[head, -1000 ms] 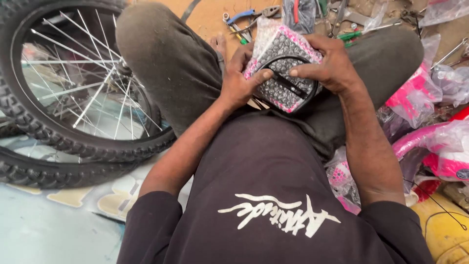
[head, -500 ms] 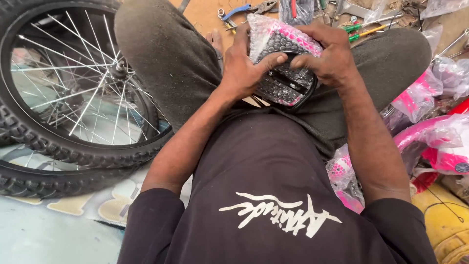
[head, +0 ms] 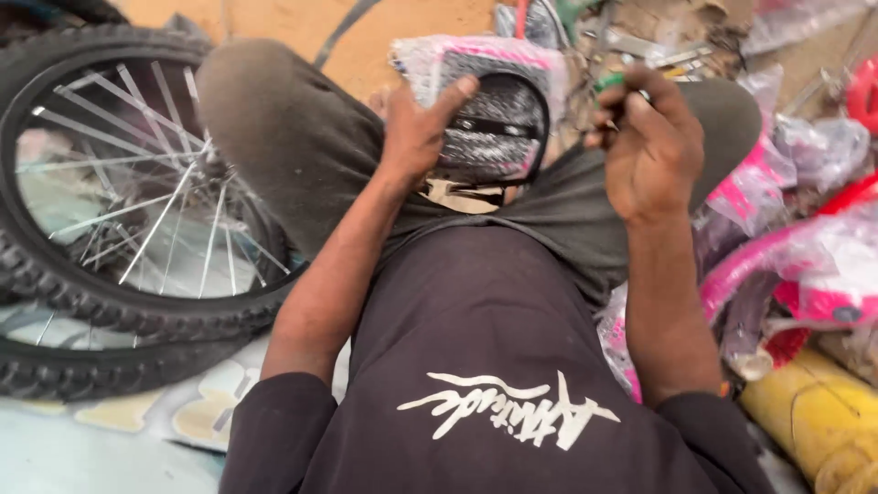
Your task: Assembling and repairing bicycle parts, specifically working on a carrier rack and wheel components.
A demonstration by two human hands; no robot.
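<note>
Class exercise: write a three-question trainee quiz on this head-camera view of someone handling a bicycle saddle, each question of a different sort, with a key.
1. True or false: the left hand holds the plastic-wrapped saddle.
2. Where does the spoked wheel lie? A) on the person's left B) on the person's right C) on the lap
3. Fill in: the wrapped bicycle frame on the right is ____ in colour.

Key: 1 true; 2 A; 3 pink. Note: the right hand is curled beside the saddle; what it grips cannot be told.
</note>
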